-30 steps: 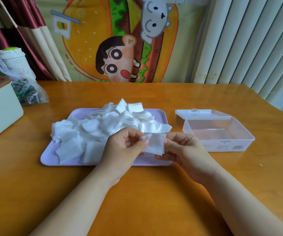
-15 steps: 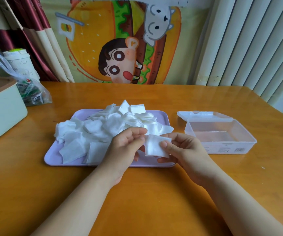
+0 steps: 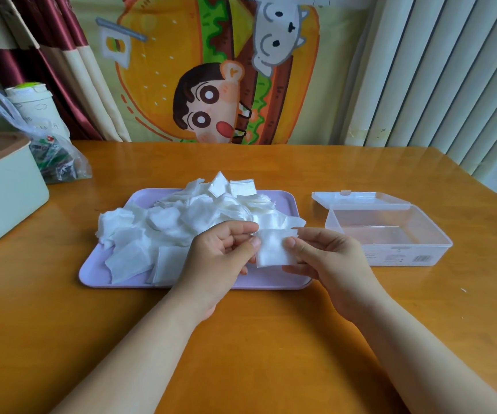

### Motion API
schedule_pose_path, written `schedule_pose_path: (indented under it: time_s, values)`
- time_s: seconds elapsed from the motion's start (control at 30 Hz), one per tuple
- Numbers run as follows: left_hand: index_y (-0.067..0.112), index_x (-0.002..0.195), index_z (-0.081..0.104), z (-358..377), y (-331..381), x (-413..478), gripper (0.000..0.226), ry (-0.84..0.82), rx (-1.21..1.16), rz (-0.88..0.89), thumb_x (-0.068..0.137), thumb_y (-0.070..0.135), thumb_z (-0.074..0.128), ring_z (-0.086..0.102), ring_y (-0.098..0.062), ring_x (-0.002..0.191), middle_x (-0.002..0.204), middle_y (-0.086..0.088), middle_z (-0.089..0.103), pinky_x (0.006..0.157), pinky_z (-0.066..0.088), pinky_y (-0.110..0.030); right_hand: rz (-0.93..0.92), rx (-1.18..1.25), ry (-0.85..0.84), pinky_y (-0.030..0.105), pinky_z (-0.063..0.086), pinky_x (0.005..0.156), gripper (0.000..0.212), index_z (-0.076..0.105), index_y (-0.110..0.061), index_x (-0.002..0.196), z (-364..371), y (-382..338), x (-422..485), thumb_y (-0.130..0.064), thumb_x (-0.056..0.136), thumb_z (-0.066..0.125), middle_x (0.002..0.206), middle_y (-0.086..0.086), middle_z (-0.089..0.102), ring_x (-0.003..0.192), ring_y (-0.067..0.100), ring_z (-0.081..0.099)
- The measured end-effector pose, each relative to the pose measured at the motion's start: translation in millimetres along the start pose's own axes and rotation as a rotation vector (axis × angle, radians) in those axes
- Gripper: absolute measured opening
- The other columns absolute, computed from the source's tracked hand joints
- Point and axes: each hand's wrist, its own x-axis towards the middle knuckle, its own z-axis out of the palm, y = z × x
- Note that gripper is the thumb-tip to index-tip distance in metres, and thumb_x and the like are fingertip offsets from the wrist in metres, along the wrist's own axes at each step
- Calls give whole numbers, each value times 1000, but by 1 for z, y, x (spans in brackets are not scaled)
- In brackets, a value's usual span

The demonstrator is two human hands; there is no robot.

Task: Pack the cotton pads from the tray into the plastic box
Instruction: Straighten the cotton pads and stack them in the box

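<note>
You hold one square cotton pad [image 3: 272, 249] just below mid-frame. Your left hand [image 3: 223, 252] pinches its left edge and your right hand [image 3: 327, 258] its right edge, the fingers [image 3: 318, 234] closed on it with thumbs on top. The other cotton pads [image 3: 181, 216] lie heaped on the lilac tray [image 3: 92, 273]. The clear plastic box [image 3: 405, 255] stands open on the worktop [image 3: 271, 339] at centre right, long axis across the frame. It sits just beside your right hand, so that hand looks best placed for the drop.
</note>
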Motion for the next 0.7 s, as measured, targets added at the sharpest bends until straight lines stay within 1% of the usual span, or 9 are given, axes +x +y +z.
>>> schedule_pose_path:
  time_s: [0.1,0.2,0.27,0.37,0.43,0.47,0.53,0.6,0.7]
  values:
    - [17,113,75,1,0,0,18,1,-15,7,97,9,72,65,-12,68,80,-5,74,65,53,-28,-4,-9,42,36,66,74,13,80,-3,105,1,1,0,-6,94,76,94,18,80,85,24,76]
    - [21,113,75,4,3,-2,17,-20,24,-6,96,20,73,62,-7,61,77,0,74,59,50,-23,-6,-3,32,35,67,77,12,81,-6,104,3,0,-3,-4,98,70,95,14,82,87,23,79]
    - [23,115,75,5,3,-3,20,-44,39,-18,95,25,75,64,-9,64,82,0,77,58,47,-19,-16,8,26,36,67,78,13,80,-3,107,4,-1,-4,-4,98,70,98,16,82,92,27,80]
    - [24,118,75,5,3,-3,22,-68,50,-44,96,19,74,68,-8,70,92,0,79,57,47,-13,-32,18,9,37,66,75,15,80,0,105,7,-3,-6,-10,95,73,96,17,81,91,30,79]
    - [24,115,77,4,3,-4,20,-68,60,-49,98,17,72,71,-6,76,96,0,80,60,50,-15,-37,9,-56,39,65,75,29,77,-4,114,7,-7,-8,-17,88,78,99,19,80,91,32,77]
    - [24,114,78,3,2,-3,18,-66,57,-48,99,17,71,73,-7,81,97,0,80,64,53,-18,-34,-6,-119,41,65,77,44,72,-9,125,5,-10,-8,-18,83,81,103,21,78,91,33,76]
    - [27,111,79,2,1,-2,16,-63,49,-47,100,21,69,75,-15,93,99,0,80,76,60,-28,-38,-72,-257,43,63,82,78,56,-19,145,2,-12,-7,-9,74,87,107,22,75,91,32,73]
    - [30,109,80,1,1,-1,16,-64,64,-39,101,24,68,73,-15,94,97,2,80,80,57,-30,-72,-188,-320,43,58,86,99,48,-22,153,0,-13,-8,-5,66,91,102,14,74,92,26,72]
    - [29,109,81,1,3,-2,16,-94,97,-26,101,25,67,65,-4,74,80,8,73,74,50,-23,-115,-310,-335,24,55,75,89,55,-20,146,1,-13,-11,0,67,92,76,-16,66,75,4,65]
